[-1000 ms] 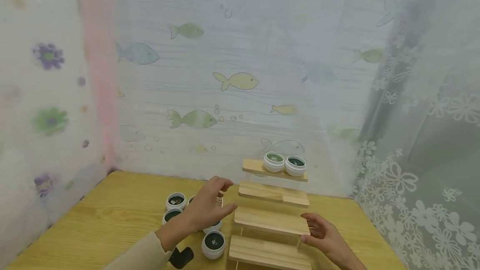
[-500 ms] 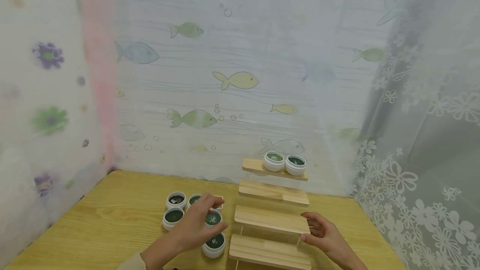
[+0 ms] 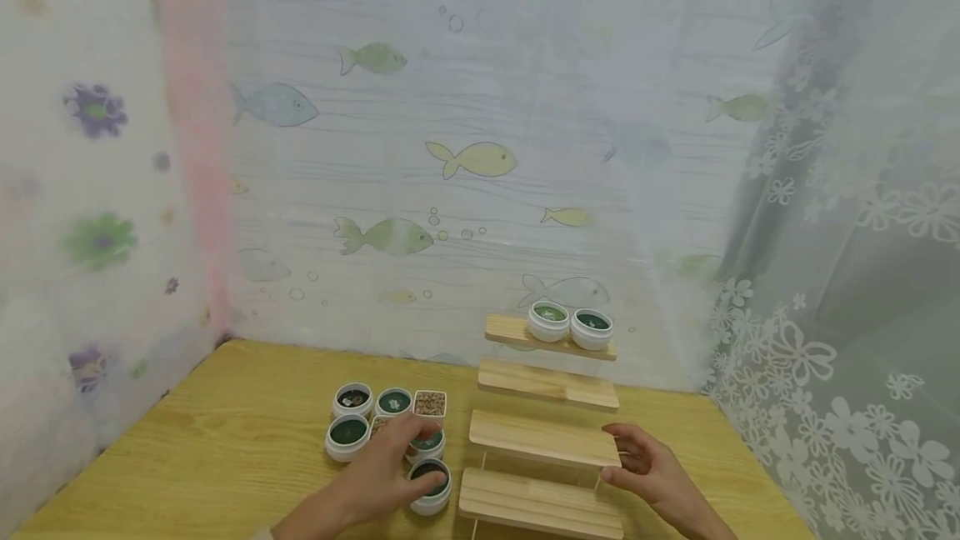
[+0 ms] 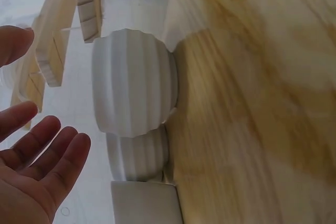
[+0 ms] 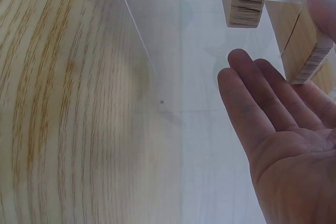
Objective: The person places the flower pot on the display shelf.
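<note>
My left hand (image 3: 371, 473) hovers over the front white pot (image 3: 431, 503), thumb and fingers spread apart. In the left wrist view a gap shows between those fingers and a white fluted pot (image 4: 134, 82). Other small white pots, with dark green or speckled fill, stand behind it, partly hidden by the hand. My right hand (image 3: 652, 473) holds the right end of a tiered wooden display stand (image 3: 543, 440), at its second step from the front. The right wrist view has the step's end (image 5: 310, 61) between thumb and fingers.
Two white pots, one with light green fill (image 3: 548, 322) and one with dark green (image 3: 591, 329), sit on the stand's top step. A square pot of tan pebbles (image 3: 430, 404) stands at the group's back right. Patterned curtains (image 3: 480, 190) enclose the wooden table (image 3: 187, 440).
My left hand has moved down and left, away from the stand to above the front pot. A black object near the left sleeve has left the view. The right hand stays put.
</note>
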Tool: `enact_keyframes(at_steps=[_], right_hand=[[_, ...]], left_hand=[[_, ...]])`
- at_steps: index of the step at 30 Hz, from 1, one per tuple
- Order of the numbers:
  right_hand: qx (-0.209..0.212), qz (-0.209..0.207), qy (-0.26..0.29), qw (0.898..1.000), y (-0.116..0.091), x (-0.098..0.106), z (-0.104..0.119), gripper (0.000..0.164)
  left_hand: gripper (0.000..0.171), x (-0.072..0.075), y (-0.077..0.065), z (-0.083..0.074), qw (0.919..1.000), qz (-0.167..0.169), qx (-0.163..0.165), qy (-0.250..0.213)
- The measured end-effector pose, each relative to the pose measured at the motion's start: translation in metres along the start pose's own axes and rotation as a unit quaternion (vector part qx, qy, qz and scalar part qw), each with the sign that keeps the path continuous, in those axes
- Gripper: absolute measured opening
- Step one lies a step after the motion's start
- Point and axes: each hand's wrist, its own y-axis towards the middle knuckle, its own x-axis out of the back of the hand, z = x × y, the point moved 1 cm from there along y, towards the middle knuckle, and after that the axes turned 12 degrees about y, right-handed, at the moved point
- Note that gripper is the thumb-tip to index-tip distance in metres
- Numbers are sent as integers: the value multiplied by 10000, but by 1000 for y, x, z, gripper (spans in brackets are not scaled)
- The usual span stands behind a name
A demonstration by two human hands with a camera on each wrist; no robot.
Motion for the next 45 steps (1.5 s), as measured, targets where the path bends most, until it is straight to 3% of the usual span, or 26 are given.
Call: enact_keyframes(at_steps=[10,20,30,39,45], right_hand=[[76,130,80,9999,-1,0,0,63],[138,75,28,9999,0,1,-1,62],[204,67,-5,9998,-1,2,-3,61],[222,29,-25,9997,-1,2,-4,61],[203,39,-33,9998,0,2,-4,62]], left_hand=[[45,-4,-7,5,9949,898,426,-167],[48,-7,-10,8,9959,851,316,-21],[52,-7,-13,8,9923,1004,615,391],[56,-8,-12,8,9840,1482,981,102],[58,-9,-13,12,9810,1610,1085,-49]])
